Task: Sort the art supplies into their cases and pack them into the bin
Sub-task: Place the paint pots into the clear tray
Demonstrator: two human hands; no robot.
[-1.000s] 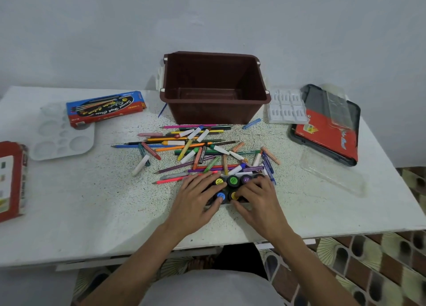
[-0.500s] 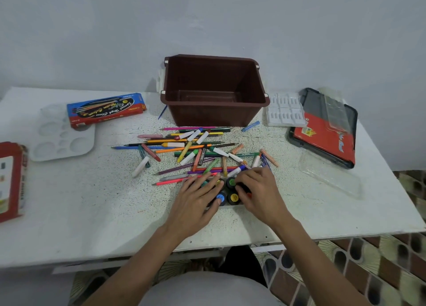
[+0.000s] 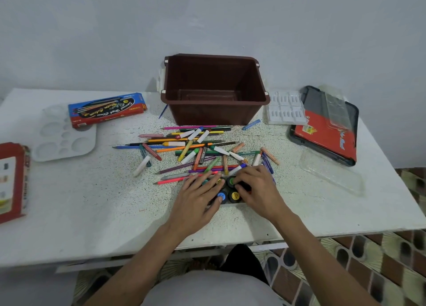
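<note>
A set of small black paint pots (image 3: 231, 192) with coloured lids sits in a low tray near the table's front edge. My left hand (image 3: 198, 197) lies flat over the pots on the left, fingers spread. My right hand (image 3: 258, 188) curls over the pots on the right, fingertips on a green-lidded one. Behind the pots lies a loose pile of coloured pencils, crayons and markers (image 3: 196, 148). The brown bin (image 3: 214, 91) stands open at the back. Most of the pots are hidden under my hands.
A blue pencil box (image 3: 107, 109) and a white palette (image 3: 64, 139) lie at the left, a red box (image 3: 12, 181) at the far left edge. A white insert tray (image 3: 285, 108), a red-and-black case (image 3: 325, 128) and a clear lid (image 3: 332, 172) lie at the right.
My right hand has slid left and forward over the pots and curled its fingers on them. My left hand has stayed on the pots. The camera view has shifted slightly.
</note>
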